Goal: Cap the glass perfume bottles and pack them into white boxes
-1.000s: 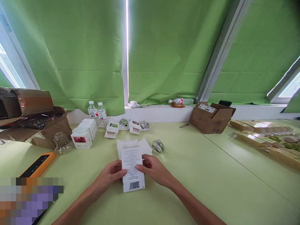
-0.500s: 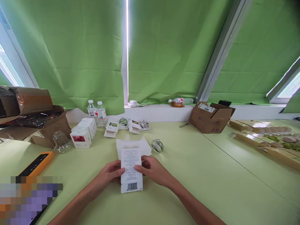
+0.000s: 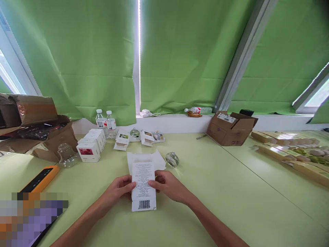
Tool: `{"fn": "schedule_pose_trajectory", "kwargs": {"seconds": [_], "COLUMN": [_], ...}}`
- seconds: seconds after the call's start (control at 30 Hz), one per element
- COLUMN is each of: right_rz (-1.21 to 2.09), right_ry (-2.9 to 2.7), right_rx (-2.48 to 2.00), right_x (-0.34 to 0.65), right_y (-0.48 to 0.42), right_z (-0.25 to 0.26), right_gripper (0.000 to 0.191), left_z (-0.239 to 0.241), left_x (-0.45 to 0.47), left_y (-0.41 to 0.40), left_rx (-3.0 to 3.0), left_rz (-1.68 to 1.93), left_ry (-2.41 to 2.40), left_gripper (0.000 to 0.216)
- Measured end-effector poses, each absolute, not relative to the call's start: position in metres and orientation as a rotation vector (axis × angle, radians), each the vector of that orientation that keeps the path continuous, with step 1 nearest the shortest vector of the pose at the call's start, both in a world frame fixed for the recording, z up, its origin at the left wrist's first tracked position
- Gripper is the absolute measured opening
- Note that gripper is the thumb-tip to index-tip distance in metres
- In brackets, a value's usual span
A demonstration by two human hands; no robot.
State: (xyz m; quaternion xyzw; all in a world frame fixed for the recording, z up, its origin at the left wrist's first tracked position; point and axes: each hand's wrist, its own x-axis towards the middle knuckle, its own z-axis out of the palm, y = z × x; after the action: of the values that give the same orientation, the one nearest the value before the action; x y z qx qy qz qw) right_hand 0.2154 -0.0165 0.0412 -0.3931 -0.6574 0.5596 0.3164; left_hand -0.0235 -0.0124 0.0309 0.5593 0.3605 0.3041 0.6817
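Observation:
A flat white printed box with a barcode at its near end is held between my two hands. My left hand grips its left edge, thumb on top and fingers hidden beneath. On the right edge, my right hand pinches it the same way. Behind the box lies an unfolded white paper sheet, partly covered by it. A round, clear glass-like ornament with something greenish inside rests on the table just beyond my right hand.
Small white boxes stand at left near two water bottles. Opened little boxes lie at the back. A cardboard carton sits back right, beside trays. An orange-and-black device and a clear jar are at left.
Almost nothing differs. The whole view has shifted very slightly, and both hands keep the same hold on the white box.

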Motion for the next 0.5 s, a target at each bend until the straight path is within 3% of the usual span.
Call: {"fn": "schedule_pose_trajectory", "kwargs": {"seconds": [0.5], "right_rz": [1.479], "right_ry": [-1.766], "right_rx": [-1.052], "right_x": [0.216], "right_y": [-0.016], "right_z": [0.047], "right_gripper": [0.044], "left_z": [0.042], "left_x": [-0.023], "left_y": [-0.015], "left_rx": [1.26], "left_rz": [0.675], "left_ry": [0.825], "left_gripper": [0.049]}}
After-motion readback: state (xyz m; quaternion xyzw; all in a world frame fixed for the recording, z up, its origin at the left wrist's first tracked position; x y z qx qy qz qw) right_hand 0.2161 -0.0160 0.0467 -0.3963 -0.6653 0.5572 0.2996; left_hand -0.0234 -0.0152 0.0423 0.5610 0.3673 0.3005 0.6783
